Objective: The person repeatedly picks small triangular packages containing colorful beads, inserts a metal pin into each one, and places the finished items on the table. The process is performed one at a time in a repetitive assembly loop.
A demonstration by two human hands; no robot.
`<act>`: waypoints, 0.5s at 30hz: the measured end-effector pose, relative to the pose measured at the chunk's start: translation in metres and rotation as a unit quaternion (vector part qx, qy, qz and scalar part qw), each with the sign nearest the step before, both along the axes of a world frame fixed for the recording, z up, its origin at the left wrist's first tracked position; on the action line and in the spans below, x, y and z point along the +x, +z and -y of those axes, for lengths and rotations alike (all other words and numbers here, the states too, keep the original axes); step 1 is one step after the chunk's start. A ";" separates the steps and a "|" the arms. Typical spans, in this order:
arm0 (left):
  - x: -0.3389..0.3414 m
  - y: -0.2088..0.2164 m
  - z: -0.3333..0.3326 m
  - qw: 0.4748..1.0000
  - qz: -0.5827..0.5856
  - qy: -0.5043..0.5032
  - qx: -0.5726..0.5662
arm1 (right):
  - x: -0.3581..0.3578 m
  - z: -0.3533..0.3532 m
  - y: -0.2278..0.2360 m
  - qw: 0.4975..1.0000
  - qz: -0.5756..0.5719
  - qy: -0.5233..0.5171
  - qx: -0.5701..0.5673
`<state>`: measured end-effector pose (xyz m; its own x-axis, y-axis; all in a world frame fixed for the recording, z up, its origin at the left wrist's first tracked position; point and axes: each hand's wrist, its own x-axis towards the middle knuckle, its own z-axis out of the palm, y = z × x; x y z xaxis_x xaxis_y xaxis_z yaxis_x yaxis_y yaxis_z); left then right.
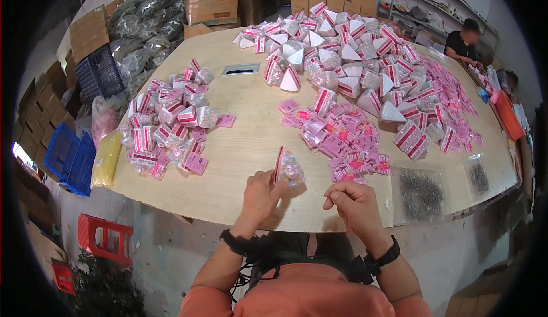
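Observation:
My left hand (260, 198) grips a small clear packet (291, 170) of pastel, multicoloured bits by its left side, where a dark pink edge stands upright. The packet is just above the near edge of the table. To its right my right hand (356, 207) is closed, thumb and fingers curled together; whatever they may hold is hidden. Just beyond the right hand lies a loose heap of pink printed cards (344, 140). A cluster of clear packets with pink-and-white bands and pink cards (170, 124) sits on the left.
A large mound of wedge-shaped packets (348, 54) covers the table's (240, 151) far side. Clear trays of thin dark pieces (421, 194) lie at the near right. Yellow plastic (107, 158), blue crates (67, 156) and a red stool (105, 238) are leftward. Another person (461, 46) sits far right.

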<state>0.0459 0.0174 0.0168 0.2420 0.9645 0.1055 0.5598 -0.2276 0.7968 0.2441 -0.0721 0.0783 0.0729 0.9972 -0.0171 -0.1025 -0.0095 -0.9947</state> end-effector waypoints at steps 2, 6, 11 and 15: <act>0.000 -0.010 0.001 0.990 -0.044 0.028 0.134 | 0.003 0.003 0.001 1.000 0.016 0.002 0.003; 0.010 0.022 0.027 0.957 0.012 -0.058 0.286 | 0.007 0.009 -0.007 0.992 0.085 0.047 0.081; 0.021 0.040 0.063 0.937 0.232 -0.257 -0.054 | 0.003 0.019 0.008 0.939 0.272 0.140 0.159; 0.021 0.045 0.063 0.956 0.107 -0.267 -0.057 | 0.000 0.023 0.011 0.943 0.278 0.126 0.132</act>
<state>0.0669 -0.0453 0.0622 0.6883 0.7172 0.1090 0.2094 -0.3403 0.9167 0.2438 -0.0953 0.0893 -0.2432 0.9480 0.2054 0.4077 0.2920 -0.8652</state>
